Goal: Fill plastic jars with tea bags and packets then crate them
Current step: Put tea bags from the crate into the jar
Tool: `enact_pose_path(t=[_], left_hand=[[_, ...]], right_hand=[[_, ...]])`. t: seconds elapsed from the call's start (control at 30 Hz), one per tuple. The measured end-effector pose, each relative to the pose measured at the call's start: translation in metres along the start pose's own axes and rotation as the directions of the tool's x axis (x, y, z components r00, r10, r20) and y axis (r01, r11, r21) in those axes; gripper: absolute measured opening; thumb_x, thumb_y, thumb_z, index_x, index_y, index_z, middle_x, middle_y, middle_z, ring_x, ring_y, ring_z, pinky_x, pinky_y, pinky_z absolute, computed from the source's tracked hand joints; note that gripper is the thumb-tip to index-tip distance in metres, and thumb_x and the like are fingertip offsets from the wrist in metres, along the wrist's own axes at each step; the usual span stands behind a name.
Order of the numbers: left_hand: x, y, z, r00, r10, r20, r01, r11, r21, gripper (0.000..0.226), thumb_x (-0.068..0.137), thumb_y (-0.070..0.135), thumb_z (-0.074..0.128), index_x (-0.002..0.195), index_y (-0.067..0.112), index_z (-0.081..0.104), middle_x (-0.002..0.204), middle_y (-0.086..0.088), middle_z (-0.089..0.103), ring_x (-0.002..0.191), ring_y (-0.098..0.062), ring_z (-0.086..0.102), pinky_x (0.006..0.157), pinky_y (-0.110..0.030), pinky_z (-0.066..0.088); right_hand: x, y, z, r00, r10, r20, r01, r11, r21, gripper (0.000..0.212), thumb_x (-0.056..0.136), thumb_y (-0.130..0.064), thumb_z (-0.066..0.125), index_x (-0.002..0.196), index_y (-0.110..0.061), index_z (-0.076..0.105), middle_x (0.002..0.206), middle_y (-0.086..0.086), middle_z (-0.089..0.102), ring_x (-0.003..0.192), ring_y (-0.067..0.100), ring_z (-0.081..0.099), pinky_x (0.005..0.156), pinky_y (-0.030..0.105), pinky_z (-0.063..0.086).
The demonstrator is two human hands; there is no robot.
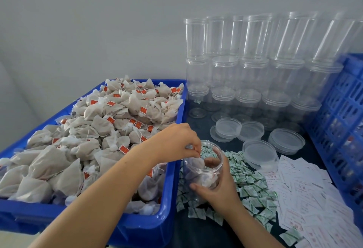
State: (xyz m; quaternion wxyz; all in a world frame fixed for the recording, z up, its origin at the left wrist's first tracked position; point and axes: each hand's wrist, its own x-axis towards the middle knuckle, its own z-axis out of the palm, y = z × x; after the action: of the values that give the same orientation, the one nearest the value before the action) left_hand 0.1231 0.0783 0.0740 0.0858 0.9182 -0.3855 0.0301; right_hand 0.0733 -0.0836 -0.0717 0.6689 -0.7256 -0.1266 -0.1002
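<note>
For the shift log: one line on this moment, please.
left hand: lowering tea bag into jar | right hand: gripping jar | lids: off

Soft even light; edges blurred and bowed.

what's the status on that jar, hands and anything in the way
Right hand grips jar. Left hand pinching tea bag into its mouth. Green packets piled around the jar's base, nothing blocking.

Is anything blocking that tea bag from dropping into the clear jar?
Nothing visible does. The left hand pinches the pale tea bag right at the open, lidless mouth of the clear plastic jar, which the right hand grips.
</note>
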Motion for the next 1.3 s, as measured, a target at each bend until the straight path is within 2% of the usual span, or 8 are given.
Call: enact_pose_path(t=[0.2,0.3,0.37,0.5,0.73,0.83,0.97,1.3], left_hand=[[-0.002,-0.004,-0.001,0.997,-0.056,-0.053,0.046,0.983,-0.178,0.013,0.088,0.037,0.063,0.093,0.028,0.071,0.087,0.021,0.063,0.087,0.001,0.047,0.080,-0.013,0.038],[0.002,-0.020,-0.011,0.965,-0.212,-0.157,0.170,0.955,-0.244,0.013,0.089,0.035,0.061,0.095,0.026,0.069,0.084,0.022,0.061,0.083,0.005,0.054,0.078,-0.010,0.042],[0.005,-0.039,-0.018,0.888,-0.382,-0.256,0.332,0.918,-0.216,0.017,0.090,0.033,0.059,0.100,0.022,0.068,0.096,0.012,0.066,0.088,-0.002,0.058,0.083,-0.022,0.048],[0.003,-0.080,-0.021,0.754,-0.552,-0.355,0.584,0.811,-0.022,0.039,0.089,0.024,0.058,0.127,0.017,0.055,0.133,-0.003,0.053,0.123,-0.022,0.046,0.099,-0.036,0.040],[0.002,-0.117,0.001,0.770,-0.554,-0.316,0.637,0.648,0.417,0.071,0.085,0.010,0.063,0.145,0.021,0.028,0.156,-0.011,0.017,0.146,-0.033,0.007,0.116,-0.046,0.016],[0.004,-0.123,0.004,0.767,-0.589,-0.253,0.619,0.577,0.533,0.063,0.087,0.015,0.062,0.142,0.019,0.034,0.155,-0.013,0.017,0.145,-0.036,0.009,0.115,-0.047,0.019],[0.001,-0.127,-0.001,0.767,-0.588,-0.258,0.607,0.534,0.588,0.036,0.089,0.014,0.058,0.125,0.014,0.052,0.134,-0.010,0.044,0.127,-0.029,0.040,0.100,-0.036,0.041],[-0.005,-0.119,-0.019,0.783,-0.529,-0.327,0.621,0.632,0.464,0.029,0.085,0.019,0.067,0.112,0.016,0.056,0.102,-0.003,0.059,0.093,-0.021,0.057,0.071,-0.029,0.050]], right_hand=[[0.000,0.000,0.000,1.000,-0.017,0.006,0.017,1.000,0.009,0.098,0.049,-0.042,0.088,0.127,-0.069,0.036,0.118,-0.012,0.056,0.105,-0.004,0.061,0.075,0.009,0.051],[0.000,0.000,0.000,0.999,-0.032,0.003,0.032,0.999,-0.002,0.095,0.049,-0.043,0.088,0.123,-0.073,0.037,0.108,-0.029,0.056,0.104,-0.005,0.061,0.072,0.009,0.052],[0.000,0.001,-0.001,0.999,-0.033,0.002,0.033,0.999,-0.012,0.095,0.049,-0.043,0.089,0.122,-0.075,0.037,0.105,-0.033,0.055,0.104,-0.006,0.061,0.071,0.009,0.052],[0.001,0.004,-0.002,0.999,-0.039,-0.001,0.039,0.999,-0.019,0.099,0.049,-0.043,0.089,0.127,-0.072,0.035,0.107,-0.031,0.055,0.105,-0.006,0.059,0.074,0.008,0.052],[0.003,0.012,0.000,0.999,-0.035,-0.009,0.035,0.999,-0.005,0.102,0.052,-0.042,0.093,0.135,-0.064,0.037,0.112,-0.024,0.059,0.111,0.002,0.061,0.079,0.012,0.052],[0.004,0.015,-0.001,1.000,-0.029,-0.012,0.029,0.999,-0.023,0.104,0.053,-0.045,0.093,0.138,-0.061,0.035,0.115,-0.024,0.058,0.113,0.003,0.060,0.081,0.011,0.051],[0.004,0.017,-0.002,1.000,-0.011,0.001,0.011,1.000,-0.019,0.108,0.052,-0.055,0.093,0.141,-0.059,0.033,0.117,-0.023,0.057,0.113,0.004,0.061,0.080,0.014,0.053],[0.003,0.016,0.000,0.999,-0.031,-0.008,0.031,1.000,0.001,0.101,0.052,-0.041,0.093,0.134,-0.065,0.038,0.112,-0.026,0.057,0.112,0.001,0.060,0.079,0.012,0.052]])
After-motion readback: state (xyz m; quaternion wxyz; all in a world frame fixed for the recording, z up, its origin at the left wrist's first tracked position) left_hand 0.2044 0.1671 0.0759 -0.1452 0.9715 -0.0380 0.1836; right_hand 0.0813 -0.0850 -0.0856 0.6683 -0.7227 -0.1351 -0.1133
